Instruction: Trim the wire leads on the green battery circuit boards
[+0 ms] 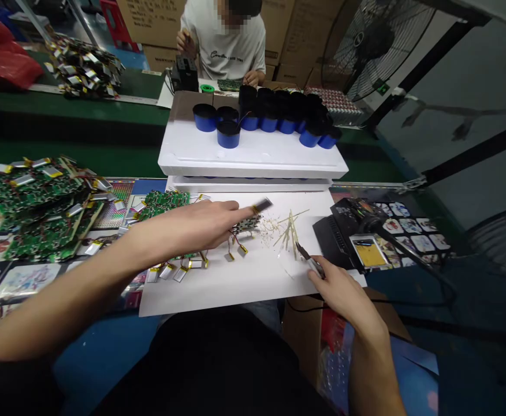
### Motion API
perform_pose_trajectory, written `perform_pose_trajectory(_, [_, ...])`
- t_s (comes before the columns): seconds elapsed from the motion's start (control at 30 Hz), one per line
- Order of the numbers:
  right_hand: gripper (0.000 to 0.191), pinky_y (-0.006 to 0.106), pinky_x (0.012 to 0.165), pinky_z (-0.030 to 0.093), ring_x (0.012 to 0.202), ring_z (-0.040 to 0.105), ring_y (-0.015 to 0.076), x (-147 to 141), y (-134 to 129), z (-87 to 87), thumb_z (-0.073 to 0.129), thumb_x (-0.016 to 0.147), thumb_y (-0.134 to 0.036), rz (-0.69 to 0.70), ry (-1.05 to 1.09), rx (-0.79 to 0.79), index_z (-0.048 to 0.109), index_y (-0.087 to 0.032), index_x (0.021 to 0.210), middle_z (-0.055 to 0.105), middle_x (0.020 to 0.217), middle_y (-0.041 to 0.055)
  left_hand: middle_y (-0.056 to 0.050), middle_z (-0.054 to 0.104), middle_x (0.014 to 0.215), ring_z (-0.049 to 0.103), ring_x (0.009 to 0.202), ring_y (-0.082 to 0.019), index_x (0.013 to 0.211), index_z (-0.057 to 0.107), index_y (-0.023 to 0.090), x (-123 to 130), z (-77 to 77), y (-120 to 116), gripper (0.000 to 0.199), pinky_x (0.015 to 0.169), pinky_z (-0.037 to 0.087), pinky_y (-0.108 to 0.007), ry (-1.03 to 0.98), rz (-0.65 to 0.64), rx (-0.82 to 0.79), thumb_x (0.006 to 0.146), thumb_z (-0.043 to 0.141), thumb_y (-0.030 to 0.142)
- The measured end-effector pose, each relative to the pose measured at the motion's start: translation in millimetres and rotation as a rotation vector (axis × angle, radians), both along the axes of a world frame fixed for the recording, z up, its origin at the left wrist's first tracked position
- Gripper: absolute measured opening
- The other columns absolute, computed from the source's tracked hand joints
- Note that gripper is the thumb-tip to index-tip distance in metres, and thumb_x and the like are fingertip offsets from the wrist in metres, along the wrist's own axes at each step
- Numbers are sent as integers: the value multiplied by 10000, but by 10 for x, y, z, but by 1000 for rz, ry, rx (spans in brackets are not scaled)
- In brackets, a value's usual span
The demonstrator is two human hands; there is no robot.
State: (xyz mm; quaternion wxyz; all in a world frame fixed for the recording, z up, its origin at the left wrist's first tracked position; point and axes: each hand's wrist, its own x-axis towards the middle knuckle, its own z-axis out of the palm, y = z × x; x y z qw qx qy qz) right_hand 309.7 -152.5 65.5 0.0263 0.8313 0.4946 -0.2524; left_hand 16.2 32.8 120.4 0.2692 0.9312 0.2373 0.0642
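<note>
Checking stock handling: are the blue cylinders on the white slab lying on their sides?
No, the blue cylinders stand upright on the white foam slab.

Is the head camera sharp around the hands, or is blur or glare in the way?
Head view: the small dark item at the left hand's fingertips looks slightly soft; the tool in the right hand is sharper; the white sheet is bright; wide-angle bowing curves the green conveyor edge.
</note>
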Motion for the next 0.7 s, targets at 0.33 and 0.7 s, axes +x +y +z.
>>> perform_pose_trajectory(0.33, [669,353,761,457,1009,755,331,-58,-101,-83,414,1023,-263,124,-3,79,355,-379,1679,747,1250,132,-62,598,732,535,598,-226,1276,695,276,15,65,90,383,787,476,-426,21,-105,136,929,548,208])
perform_pose_trajectory(0.7, [662,358,788,469,920,715,295,-54,-93,-119,477,986,-310,-9,215,225,415,-246,1642,748,1020,99,-100,783,1147,723,872,-260,1344,686,293,-192,-249,44,403,720,492,-330,149,-116,116,962,561,322])
